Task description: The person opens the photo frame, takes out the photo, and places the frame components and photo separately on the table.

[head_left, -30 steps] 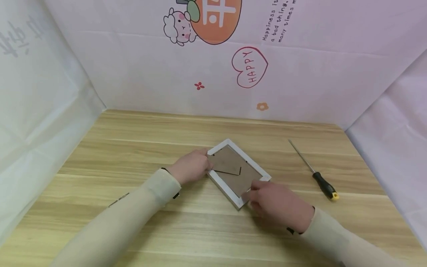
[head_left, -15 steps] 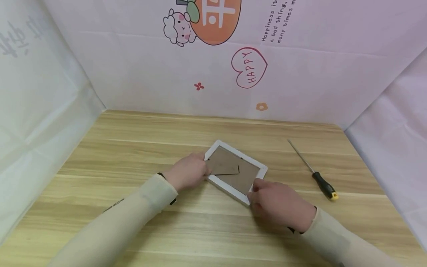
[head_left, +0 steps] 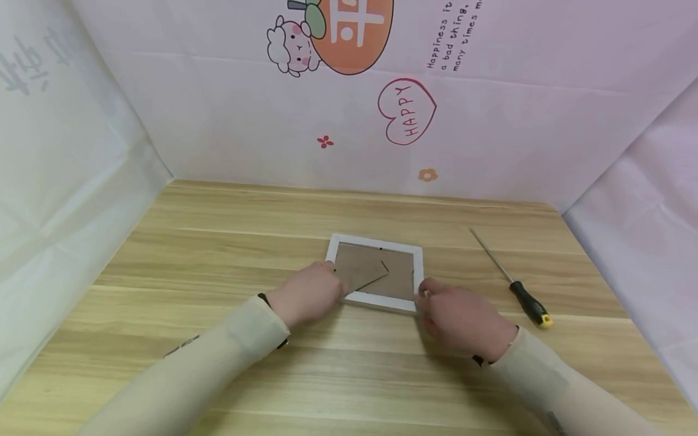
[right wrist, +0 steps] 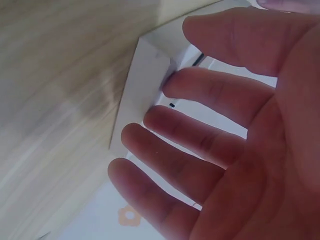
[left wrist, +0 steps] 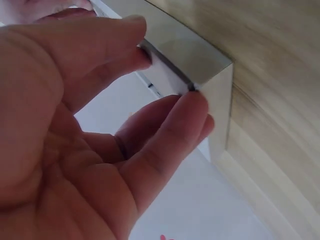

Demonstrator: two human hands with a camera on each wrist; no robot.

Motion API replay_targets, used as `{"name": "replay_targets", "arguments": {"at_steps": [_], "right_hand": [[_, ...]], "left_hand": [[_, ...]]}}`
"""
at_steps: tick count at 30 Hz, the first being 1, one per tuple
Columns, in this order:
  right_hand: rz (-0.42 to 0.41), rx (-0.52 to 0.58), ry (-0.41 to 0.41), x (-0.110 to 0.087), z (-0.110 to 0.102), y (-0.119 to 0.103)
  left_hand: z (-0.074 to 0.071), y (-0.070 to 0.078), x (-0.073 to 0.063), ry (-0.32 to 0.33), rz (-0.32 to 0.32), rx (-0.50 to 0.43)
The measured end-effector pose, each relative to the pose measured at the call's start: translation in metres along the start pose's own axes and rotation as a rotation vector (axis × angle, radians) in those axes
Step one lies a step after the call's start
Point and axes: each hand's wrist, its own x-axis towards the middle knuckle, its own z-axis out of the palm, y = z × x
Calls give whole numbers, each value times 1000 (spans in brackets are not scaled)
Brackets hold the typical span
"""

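Note:
A white picture frame (head_left: 378,301) lies back up on the table, its brown backing board (head_left: 362,265) showing dark lines and small black tabs along the edges. My left hand (head_left: 311,293) is at its near left corner. In the left wrist view, thumb and curled fingers (left wrist: 187,112) close around the frame's corner (left wrist: 215,70). On the other side, my right hand (head_left: 463,315) touches the near right corner. The right wrist view has its fingers (right wrist: 170,160) spread and nearly straight against the frame's white side (right wrist: 147,65).
A screwdriver (head_left: 526,301) with a black and yellow handle lies on the wooden table (head_left: 229,242) to the right, its shaft pointing away. Behind the table hangs a white printed cloth (head_left: 229,109), and further white cloth walls (head_left: 649,200) enclose both sides.
The picture frame has turned counterclockwise from a slanted position to nearly square with the table. Both hands stay at its corners; the left has shifted slightly nearer. The screwdriver has not moved.

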Motion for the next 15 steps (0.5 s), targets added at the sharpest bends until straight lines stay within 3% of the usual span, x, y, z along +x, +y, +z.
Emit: {"name": "replay_targets", "arguments": {"at_steps": [4, 8, 12, 15], "right_hand": [[10, -19, -9, -1, 2, 0], [14, -23, -24, -2, 4, 1], [16, 16, -33, -2, 4, 3], [15, 34, -34, -1, 4, 4]], "left_hand": [[0, 3, -1, -1, 37, 9], [5, -3, 1, 32, 56, -89], [5, -21, 2, -31, -23, -342], [3, -39, 3, -99, -157, -575]]}}
